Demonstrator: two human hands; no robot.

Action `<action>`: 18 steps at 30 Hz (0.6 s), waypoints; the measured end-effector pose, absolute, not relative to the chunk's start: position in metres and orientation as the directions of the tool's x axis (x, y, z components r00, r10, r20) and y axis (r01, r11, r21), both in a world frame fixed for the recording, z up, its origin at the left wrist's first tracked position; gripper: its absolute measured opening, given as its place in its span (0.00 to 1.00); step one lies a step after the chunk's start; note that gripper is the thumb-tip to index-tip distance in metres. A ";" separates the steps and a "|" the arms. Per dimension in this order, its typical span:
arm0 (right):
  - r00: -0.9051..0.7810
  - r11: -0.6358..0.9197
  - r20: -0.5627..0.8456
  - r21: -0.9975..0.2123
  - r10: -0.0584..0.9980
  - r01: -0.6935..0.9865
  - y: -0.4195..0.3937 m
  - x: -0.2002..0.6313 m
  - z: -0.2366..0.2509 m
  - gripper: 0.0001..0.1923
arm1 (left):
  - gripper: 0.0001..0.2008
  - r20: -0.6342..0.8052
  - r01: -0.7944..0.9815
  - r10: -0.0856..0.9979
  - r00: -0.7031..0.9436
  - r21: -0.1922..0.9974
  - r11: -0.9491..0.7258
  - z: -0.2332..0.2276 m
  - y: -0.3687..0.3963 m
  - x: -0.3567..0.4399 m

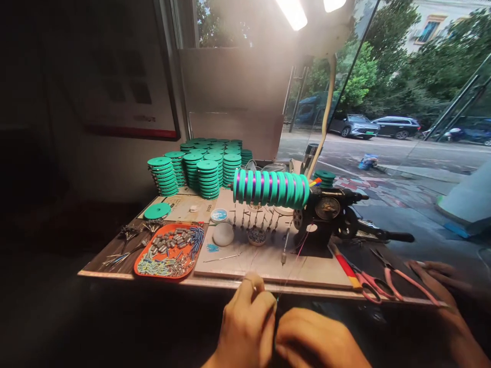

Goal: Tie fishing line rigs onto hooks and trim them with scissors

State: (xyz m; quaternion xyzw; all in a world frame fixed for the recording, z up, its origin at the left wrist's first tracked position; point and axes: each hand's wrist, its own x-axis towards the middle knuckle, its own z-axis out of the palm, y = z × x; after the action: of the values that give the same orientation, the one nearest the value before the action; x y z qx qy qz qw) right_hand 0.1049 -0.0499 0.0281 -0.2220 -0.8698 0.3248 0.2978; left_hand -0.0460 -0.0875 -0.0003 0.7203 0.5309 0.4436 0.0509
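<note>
Nearest the camera, the left hand (245, 327) and the right hand (314, 340) meet just below the front edge of the table (95, 263), fingers curled narrow and pinched together. Between them they seem to hold a thin line (291, 266), though it is too fine to be sure where the grip falls. The line runs up from the fingertips, across the board, toward the black winding machine (330, 214).

At the right front edge, another person's hand (441, 281) rests just beside pink-handled scissors (387, 286). A red and yellow pencil (345, 266) lies next to them.

On the left front of the table sits an orange tray (169, 250) filled with small grey, blue and pale tubes. Left of it lie loose metal hooks (130, 235). On the pale board (268, 263) behind the hands are a white round ball (223, 234), a small dish of beads (257, 235) and a needle (221, 258).

Above the board, a row of green spools (270, 188) is mounted sideways on the machine's shaft, with short weighted lines hanging beneath it. A single green spool (157, 210) lies flat at the left.

Farther back, stacks of green spools (199, 171) stand against an open cardboard box (233, 97). A lamp (303, 13) shines overhead, and parked cars (376, 126) show through the window.
</note>
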 end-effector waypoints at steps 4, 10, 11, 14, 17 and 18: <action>-0.682 0.403 0.068 -0.847 0.728 0.346 -0.015 0.069 0.068 0.07 | 0.12 0.797 0.854 0.597 0.095 0.242 -0.460 -0.016 -0.089 -0.055; -0.788 0.320 -0.091 -0.881 0.609 0.349 0.010 0.037 0.075 0.05 | 0.12 0.756 0.769 0.636 0.156 0.311 -0.559 0.000 -0.084 -0.061; -0.779 0.383 -0.017 -0.864 0.627 0.326 0.006 0.044 0.071 0.03 | 0.10 0.684 0.692 0.727 0.060 0.497 -0.523 0.005 -0.084 -0.060; -0.665 0.820 0.527 -0.520 0.529 0.240 -0.014 0.077 0.053 0.07 | 0.05 0.002 0.004 0.986 -0.167 1.000 -0.001 0.018 -0.082 -0.054; -0.659 0.974 0.745 0.053 0.107 0.218 -0.028 0.102 0.028 0.12 | 0.05 -0.517 -0.590 0.852 0.085 0.663 0.461 0.024 -0.079 -0.051; -0.676 0.966 0.736 0.156 0.025 0.206 -0.030 0.105 0.019 0.12 | 0.06 -0.556 -0.647 0.820 0.139 0.575 0.500 0.025 -0.079 -0.051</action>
State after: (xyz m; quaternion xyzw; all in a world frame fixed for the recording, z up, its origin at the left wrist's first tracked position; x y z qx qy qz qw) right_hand 0.1051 -0.0297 0.0189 -0.0637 -0.9083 -0.1140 0.3974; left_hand -0.0506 -0.0788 0.0250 0.0988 0.4360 0.4900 0.7483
